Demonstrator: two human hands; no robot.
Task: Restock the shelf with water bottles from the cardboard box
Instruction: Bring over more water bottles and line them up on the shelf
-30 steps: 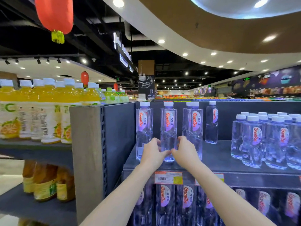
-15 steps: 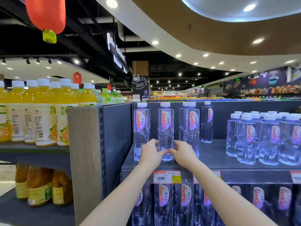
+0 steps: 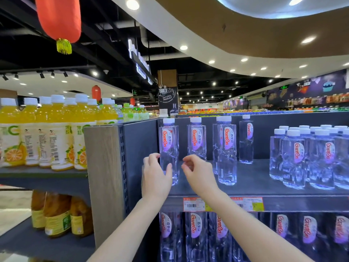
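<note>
Releasing a water bottle (image 3: 168,152) at the shelf's (image 3: 264,188) left end: left hand (image 3: 155,176) opened beside it, thumb perhaps brushing it; right hand (image 3: 198,173) curled, empty, no longer pressed together with the left. Placement apparently done; cardboard box out of view.

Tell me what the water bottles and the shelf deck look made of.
Water bottles: clear plastic, it seems, glossy, with white caps; the shelf shows through them. Shelf deck: dark grey, matte, probably painted metal; it gives only soft reflections under the bottles.
</note>
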